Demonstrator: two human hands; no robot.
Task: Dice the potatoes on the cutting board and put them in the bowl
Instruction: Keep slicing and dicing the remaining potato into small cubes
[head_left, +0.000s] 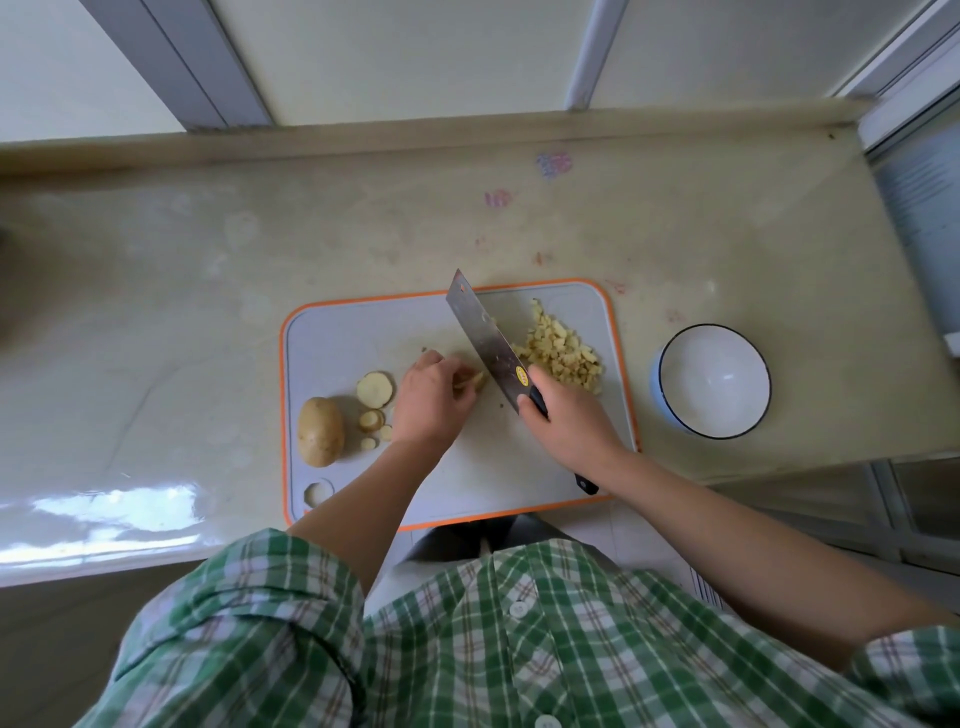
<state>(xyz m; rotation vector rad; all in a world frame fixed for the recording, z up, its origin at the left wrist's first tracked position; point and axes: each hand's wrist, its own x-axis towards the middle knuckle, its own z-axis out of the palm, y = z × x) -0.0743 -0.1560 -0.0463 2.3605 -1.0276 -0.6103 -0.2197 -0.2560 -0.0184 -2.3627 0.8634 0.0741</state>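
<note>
Beige counter, board: left hand pins potato strips, right hand grips cleaver; starchy, prob slippery, so claw-grip w/ fingertips back.

Cleaver: bare metal blade, dull sheen, smeared; handle black, glossy plastic. Board: grey, matt, plastic-looking, orange rim. Bowl: white glossy glaze, dark rim. Counter: pale stone-look, polished, glare at near left. Potato: tan matt skin. Slices, strips, dice: pale cut flesh. Shirt: green checked woven cloth.
</note>
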